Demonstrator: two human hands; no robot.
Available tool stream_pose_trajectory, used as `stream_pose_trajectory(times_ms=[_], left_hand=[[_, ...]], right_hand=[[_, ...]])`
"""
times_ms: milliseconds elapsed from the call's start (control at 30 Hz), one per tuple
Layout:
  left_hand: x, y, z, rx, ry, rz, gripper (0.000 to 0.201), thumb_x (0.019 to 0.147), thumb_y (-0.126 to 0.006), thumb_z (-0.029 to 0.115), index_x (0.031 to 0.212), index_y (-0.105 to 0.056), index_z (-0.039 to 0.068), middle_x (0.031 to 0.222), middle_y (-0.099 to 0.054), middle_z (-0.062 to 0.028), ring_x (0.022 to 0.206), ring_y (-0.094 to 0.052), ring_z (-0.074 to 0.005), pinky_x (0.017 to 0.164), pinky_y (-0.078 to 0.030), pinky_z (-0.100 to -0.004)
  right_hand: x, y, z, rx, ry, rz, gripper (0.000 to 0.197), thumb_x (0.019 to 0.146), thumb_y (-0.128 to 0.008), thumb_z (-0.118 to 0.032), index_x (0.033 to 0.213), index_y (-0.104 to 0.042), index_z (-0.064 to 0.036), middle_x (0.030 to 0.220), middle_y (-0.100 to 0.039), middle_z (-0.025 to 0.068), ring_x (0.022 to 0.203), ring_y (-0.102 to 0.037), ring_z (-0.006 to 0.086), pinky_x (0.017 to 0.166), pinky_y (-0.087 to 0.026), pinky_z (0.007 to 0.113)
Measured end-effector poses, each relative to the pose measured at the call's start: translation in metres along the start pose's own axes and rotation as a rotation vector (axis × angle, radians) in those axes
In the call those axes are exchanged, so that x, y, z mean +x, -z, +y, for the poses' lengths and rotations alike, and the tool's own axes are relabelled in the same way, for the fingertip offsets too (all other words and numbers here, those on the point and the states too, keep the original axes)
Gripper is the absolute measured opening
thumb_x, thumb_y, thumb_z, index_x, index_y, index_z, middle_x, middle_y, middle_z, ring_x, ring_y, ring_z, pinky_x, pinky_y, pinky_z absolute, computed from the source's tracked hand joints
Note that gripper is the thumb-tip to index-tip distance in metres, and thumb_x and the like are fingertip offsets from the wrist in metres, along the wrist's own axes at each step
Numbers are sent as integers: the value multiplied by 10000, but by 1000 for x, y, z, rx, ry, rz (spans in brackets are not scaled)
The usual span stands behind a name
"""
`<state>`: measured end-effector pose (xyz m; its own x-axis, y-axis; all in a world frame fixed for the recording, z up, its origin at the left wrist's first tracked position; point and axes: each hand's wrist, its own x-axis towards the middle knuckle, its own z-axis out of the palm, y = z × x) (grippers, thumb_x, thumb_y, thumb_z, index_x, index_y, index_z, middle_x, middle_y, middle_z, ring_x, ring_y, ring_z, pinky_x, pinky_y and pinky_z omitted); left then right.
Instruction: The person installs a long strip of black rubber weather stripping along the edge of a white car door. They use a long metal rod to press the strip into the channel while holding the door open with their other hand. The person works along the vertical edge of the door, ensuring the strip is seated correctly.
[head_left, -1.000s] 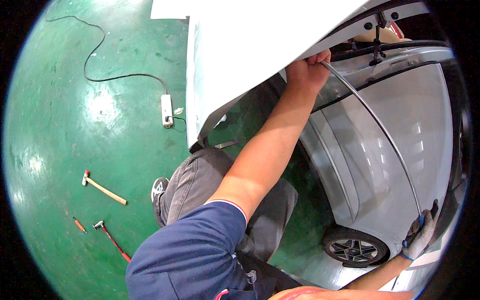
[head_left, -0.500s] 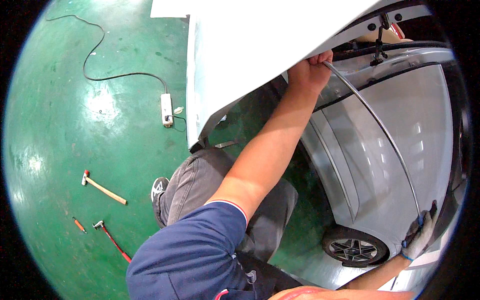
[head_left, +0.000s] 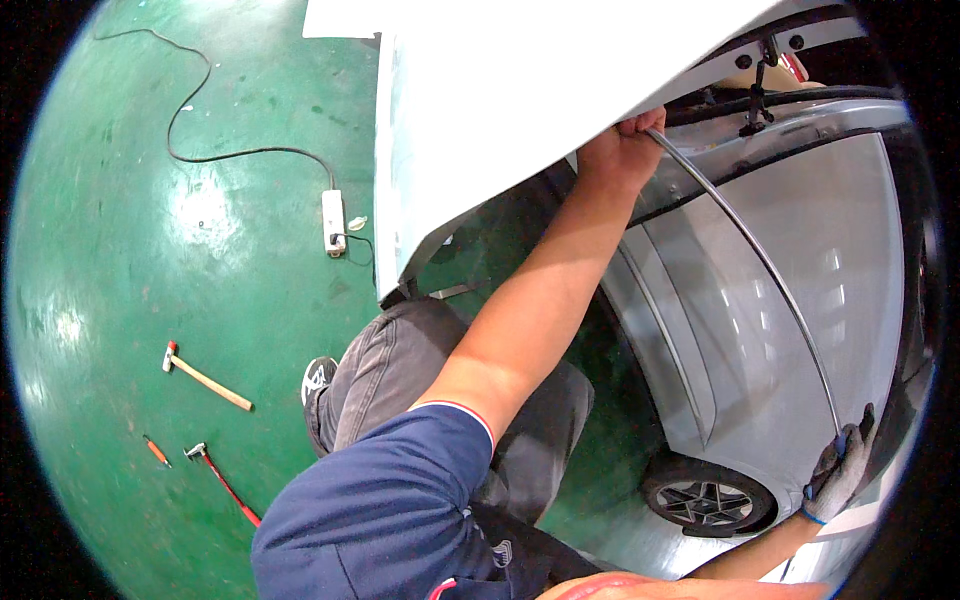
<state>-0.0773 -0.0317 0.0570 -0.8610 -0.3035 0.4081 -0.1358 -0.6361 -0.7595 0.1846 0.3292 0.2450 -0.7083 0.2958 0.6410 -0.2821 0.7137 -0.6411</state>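
Observation:
A long, thin metal rod [head_left: 765, 255] runs in a shallow arc across the silver car body. My bare left hand [head_left: 622, 152] is closed at the rod's upper end, right by the edge of the open white car door [head_left: 480, 130]. The rod's tip beyond that hand is hidden. At the lower right, my right hand [head_left: 842, 472], in a grey and black glove, is closed around the rod's other end. Behind the rod lies the silver rear door panel [head_left: 800, 220], and a wheel [head_left: 710, 500] shows below it.
On the green floor [head_left: 120, 250] to the left lie a wooden-handled hammer [head_left: 210, 381], a red-handled hammer [head_left: 228, 488] and a small orange tool [head_left: 157, 451]. A white power strip [head_left: 333, 222] with a black cable [head_left: 250, 150] is near the open door. A door hinge [head_left: 757, 95] is at the upper right.
Both hands keep their hold on the rod, which has shifted very slightly. The car body sits a touch differently in view; otherwise the scene is the same.

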Motion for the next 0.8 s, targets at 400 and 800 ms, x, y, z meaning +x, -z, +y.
stream_pose_trajectory(times_ms=[400, 800], left_hand=[[9, 14, 4, 6, -107, -3, 252, 907, -544, 282, 848, -604, 45, 739, -614, -86, 623, -567, -230, 593, -475, -354], [13, 35, 22, -3, -59, -231, 350, 926, -535, 309, 1096, -600, 10, 1159, -623, -183, 1094, -591, -360, 919, -487, -560]], right_hand=[[17, 35, 13, -245, 384, -29, 495, 905, -518, -186, 1377, -442, -61, 769, -453, -52, 498, -304, 0, 419, -219, 155], [11, -3, -3, 6, -23, 22, 523, 892, -501, -166, 1393, -410, -44, 690, -351, -71, 496, -265, -2, 425, -203, 152]])
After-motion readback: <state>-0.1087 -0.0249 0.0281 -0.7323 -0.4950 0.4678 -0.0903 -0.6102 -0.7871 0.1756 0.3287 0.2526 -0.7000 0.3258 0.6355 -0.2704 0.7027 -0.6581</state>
